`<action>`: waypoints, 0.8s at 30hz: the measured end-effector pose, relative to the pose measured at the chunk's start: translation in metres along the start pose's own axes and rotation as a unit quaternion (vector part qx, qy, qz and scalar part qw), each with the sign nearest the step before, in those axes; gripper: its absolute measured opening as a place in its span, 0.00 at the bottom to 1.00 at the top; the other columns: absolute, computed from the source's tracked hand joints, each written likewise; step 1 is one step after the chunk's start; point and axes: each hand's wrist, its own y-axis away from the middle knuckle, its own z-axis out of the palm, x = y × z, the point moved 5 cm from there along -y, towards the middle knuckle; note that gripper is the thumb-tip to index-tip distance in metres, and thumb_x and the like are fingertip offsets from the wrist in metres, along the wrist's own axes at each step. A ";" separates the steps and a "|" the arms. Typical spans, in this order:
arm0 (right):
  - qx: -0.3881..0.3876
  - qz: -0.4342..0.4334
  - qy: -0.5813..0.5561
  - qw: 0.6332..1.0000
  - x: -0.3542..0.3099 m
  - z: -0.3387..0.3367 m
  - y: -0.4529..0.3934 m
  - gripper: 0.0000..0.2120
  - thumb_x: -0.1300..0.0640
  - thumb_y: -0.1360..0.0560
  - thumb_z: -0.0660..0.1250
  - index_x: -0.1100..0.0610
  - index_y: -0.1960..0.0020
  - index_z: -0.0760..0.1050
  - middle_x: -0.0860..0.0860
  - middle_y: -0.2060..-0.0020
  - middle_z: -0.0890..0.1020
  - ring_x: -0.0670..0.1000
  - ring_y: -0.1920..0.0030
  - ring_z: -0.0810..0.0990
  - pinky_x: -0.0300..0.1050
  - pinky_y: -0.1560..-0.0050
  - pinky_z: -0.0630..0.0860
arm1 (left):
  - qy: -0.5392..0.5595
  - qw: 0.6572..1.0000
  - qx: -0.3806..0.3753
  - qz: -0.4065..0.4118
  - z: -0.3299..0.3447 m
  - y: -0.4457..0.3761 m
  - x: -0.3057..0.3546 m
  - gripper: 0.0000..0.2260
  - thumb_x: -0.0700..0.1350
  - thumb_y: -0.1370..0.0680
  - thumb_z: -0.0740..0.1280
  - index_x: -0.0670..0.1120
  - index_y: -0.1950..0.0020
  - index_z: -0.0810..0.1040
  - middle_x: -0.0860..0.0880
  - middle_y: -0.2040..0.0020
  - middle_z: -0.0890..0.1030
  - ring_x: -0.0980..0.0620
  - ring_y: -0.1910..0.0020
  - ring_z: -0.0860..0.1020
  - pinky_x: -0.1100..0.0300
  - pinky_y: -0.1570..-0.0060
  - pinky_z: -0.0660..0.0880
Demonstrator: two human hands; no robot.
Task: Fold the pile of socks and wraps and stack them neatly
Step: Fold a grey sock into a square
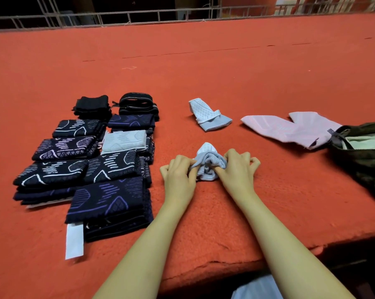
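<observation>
Currently, we record these items:

Work surface: we see a table (204,67) covered in coarse orange-red felt, with a metal railing (139,16) along its far edge.

Item in hand: a bunched pale blue knit sock (208,164) lies on the table near the front edge, between both hands.

Left hand (179,175): it rests on the felt at the sock's left side; its fingers (185,161) are curled and pinch the gathered cuff fabric.

Right hand (238,169): it rests at the sock's right side; thumb and forefinger pinch the bunched fabric, the other fingers are curled clear of it.

Folded stock: stacks of dark navy folded wraps with white and purple line patterns (83,167) sit in two rows left of the hands, touching one another. One folded pale grey wrap (124,141) lies on top in the right row.

Rear of the rows: a folded plain black knit piece (91,104) and a coiled black strap band (137,103) lie side by side.

Label: a white paper tag (74,241) projects from under the nearest navy stack.

Pending items: a second pale blue patterned sock (210,115) lies beyond the hands, apart from them. A flat pink sock pair (290,129) lies to the right, its near end touching a dark camouflage cloth bag (363,160) at the right edge.
</observation>
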 end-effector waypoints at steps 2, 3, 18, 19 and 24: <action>-0.007 -0.011 0.009 1.000 -0.002 0.000 -0.001 0.09 0.52 0.27 0.66 0.53 0.56 0.66 0.49 0.57 0.76 0.54 0.49 0.68 0.50 0.47 0.54 | -0.009 1.000 0.017 0.012 -0.003 0.001 0.002 0.04 0.46 0.26 0.65 0.48 0.57 0.80 0.55 0.59 0.76 0.56 0.58 0.71 0.59 0.57 0.54; -0.012 -0.025 -0.004 1.000 -0.002 0.001 0.000 0.09 0.53 0.28 0.67 0.53 0.56 0.66 0.48 0.58 0.75 0.54 0.49 0.68 0.49 0.48 0.54 | -0.008 1.000 0.020 0.000 -0.004 0.000 0.000 0.04 0.45 0.27 0.65 0.49 0.57 0.79 0.55 0.59 0.76 0.56 0.58 0.72 0.59 0.57 0.54; 0.064 -0.110 -0.097 0.987 -0.002 -0.008 0.011 0.15 0.47 0.32 0.72 0.52 0.63 0.68 0.42 0.67 0.71 0.49 0.57 0.67 0.43 0.53 0.51 | 0.037 0.998 -0.042 -0.019 0.003 -0.001 0.002 0.16 0.59 0.26 0.56 0.49 0.56 0.76 0.56 0.61 0.78 0.55 0.55 0.75 0.57 0.51 0.57; 0.072 -0.116 -0.080 0.987 -0.004 -0.008 0.011 0.15 0.49 0.33 0.73 0.52 0.63 0.67 0.43 0.67 0.71 0.51 0.58 0.68 0.43 0.54 0.51 | 0.040 0.998 -0.042 -0.019 0.002 -0.001 0.001 0.14 0.58 0.27 0.58 0.49 0.55 0.75 0.57 0.59 0.77 0.55 0.54 0.74 0.59 0.51 0.56; 0.029 -0.107 -0.213 0.971 -0.002 -0.012 0.014 0.15 0.39 0.31 0.61 0.51 0.60 0.71 0.42 0.63 0.75 0.43 0.57 0.69 0.42 0.49 0.57 | 0.055 0.995 -0.077 -0.005 0.003 0.000 0.003 0.17 0.47 0.26 0.60 0.55 0.39 0.76 0.60 0.48 0.75 0.55 0.46 0.68 0.62 0.51 0.54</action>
